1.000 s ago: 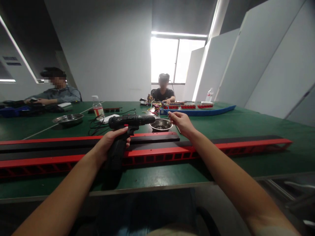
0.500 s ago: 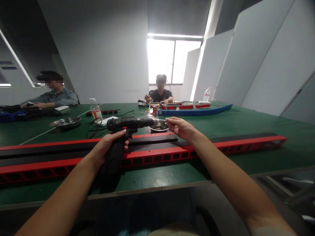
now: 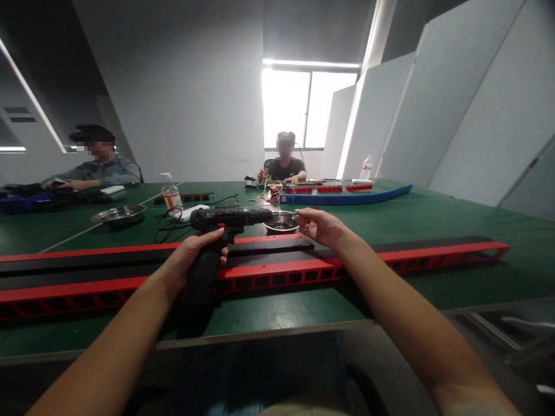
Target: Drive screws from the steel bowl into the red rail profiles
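Note:
My left hand (image 3: 197, 251) is wrapped round the handle of a black cordless drill (image 3: 217, 218), held level with its chuck towards the right. My right hand (image 3: 323, 227) is pinched at the tip of the thin bit; whatever is between the fingertips is too small to make out. Just behind the bit stands a metal bowl (image 3: 269, 229) with small dark pieces in it. Below both hands, a long red frame (image 3: 277, 270) with a black top lies across the table, and a second red and black strip (image 3: 269, 248) runs behind it.
On the green table (image 3: 277, 315) are a second metal bowl (image 3: 119, 218), a bottle (image 3: 171, 196), a white box (image 3: 193, 212) with cables, and a long blue frame (image 3: 347, 197) near coloured wires. One person (image 3: 284, 167) sits opposite, another (image 3: 102, 169) at the far left.
The view has shifted slightly. My hands keep nearly the same pose, with the right fingertips still at the bit's tip. The opposite person's raised hand has moved a little.

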Action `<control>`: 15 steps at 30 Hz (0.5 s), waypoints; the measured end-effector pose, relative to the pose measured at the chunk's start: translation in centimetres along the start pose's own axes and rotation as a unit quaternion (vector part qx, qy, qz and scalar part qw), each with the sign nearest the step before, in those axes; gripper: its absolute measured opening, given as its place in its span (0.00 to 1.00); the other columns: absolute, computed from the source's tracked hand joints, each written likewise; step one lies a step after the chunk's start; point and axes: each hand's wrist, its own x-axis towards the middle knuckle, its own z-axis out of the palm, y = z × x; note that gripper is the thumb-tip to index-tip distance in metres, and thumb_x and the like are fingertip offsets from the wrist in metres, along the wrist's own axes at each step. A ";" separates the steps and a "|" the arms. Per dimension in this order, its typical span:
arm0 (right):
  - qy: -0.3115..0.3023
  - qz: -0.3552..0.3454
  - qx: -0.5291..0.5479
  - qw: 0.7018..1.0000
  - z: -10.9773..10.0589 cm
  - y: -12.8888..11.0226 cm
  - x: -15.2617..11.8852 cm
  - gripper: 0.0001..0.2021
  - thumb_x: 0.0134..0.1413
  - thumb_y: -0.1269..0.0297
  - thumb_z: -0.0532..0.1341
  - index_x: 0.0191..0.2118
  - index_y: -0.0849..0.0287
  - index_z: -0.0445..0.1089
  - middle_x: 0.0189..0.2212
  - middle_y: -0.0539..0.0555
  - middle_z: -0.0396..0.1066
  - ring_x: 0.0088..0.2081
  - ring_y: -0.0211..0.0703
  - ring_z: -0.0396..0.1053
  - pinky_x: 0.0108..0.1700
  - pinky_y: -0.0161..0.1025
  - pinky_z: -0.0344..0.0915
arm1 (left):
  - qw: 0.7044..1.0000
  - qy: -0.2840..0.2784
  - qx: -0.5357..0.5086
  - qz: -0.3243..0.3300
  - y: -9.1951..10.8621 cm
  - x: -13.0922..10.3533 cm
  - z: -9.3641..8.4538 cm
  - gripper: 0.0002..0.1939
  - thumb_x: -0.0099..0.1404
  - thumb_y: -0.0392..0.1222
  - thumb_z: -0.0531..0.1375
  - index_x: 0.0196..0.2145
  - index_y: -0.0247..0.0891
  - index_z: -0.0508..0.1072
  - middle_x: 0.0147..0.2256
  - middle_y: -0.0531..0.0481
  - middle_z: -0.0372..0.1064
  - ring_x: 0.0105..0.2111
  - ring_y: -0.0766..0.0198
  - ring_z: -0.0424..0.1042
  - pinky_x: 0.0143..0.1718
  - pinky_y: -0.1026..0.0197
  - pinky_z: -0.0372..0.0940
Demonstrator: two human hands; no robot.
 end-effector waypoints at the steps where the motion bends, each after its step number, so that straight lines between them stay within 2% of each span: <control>1: -0.004 0.002 0.002 1.000 0.0 0.0 0.0 0.08 0.48 0.71 0.70 0.33 0.59 0.71 0.25 0.48 0.70 0.27 0.33 0.67 0.32 0.32 0.67 | 1.000 -0.002 0.001 0.002 0.0 0.0 0.0 0.11 0.62 0.43 0.66 0.39 0.32 0.76 0.27 0.45 0.74 0.21 0.64 0.74 0.20 0.67 0.71; 15: -0.021 0.019 0.003 1.000 -0.4 0.0 0.3 0.06 0.52 0.71 0.69 0.34 0.60 0.71 0.24 0.49 0.70 0.25 0.33 0.67 0.31 0.32 0.68 | 1.000 -0.022 0.008 0.012 -0.3 0.5 -0.6 0.14 0.61 0.44 0.68 0.40 0.31 0.76 0.29 0.45 0.75 0.23 0.64 0.75 0.23 0.66 0.72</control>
